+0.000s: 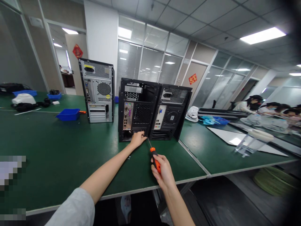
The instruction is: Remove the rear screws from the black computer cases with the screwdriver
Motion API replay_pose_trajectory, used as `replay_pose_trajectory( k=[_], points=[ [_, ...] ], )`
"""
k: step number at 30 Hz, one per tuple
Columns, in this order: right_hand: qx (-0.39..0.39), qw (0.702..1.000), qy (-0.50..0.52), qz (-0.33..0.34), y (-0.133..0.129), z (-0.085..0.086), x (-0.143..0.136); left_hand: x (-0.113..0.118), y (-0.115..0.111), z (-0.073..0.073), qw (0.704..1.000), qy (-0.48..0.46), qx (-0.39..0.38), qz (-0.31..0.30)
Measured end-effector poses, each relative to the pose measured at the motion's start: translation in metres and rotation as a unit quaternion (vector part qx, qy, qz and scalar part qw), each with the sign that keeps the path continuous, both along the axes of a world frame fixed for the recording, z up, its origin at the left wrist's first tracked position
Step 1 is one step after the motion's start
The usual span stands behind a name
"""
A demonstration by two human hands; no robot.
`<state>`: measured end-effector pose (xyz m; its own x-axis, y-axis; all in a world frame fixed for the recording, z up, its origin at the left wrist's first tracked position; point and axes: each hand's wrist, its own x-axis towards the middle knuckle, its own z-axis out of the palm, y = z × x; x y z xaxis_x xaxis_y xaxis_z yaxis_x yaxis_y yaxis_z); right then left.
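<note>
Orange-and-black screwdriver [154, 155] in your right hand [163, 171], fingers wrapped round its handle, tip near the lower right corner of the middle case [141, 113], upright on the surface [103, 150]. Your left hand [138, 139] bends its fingers just beside; cannot tell whether they grip anything. Risk: slanted shaft could slip, jabbing them.

The left forearm [110, 171] is stretched diagonally forward out of a pale grey sleeve [76, 207], and the left hand [138, 139] is extended farther ahead, its fingers bent. The right forearm [177, 205] is angled forward and inward; the right hand [164, 171] is curled into a grip.
</note>
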<state>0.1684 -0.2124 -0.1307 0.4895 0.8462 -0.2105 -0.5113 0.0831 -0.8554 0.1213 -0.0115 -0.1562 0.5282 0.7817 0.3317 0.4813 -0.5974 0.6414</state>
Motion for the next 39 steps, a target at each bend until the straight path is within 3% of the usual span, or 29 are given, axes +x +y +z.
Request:
replay_pose_trajectory(
  k=[18,39],
  points=[
    [0.009,0.999,0.045,0.005,0.001,0.002,0.003,0.001,0.000,0.000,1.000,0.005,0.001,0.004],
    [0.023,0.991,0.099,0.090,0.004,-0.010,0.017,0.001,-0.001,0.000,1.000,0.002,0.001,0.009]
  ],
)
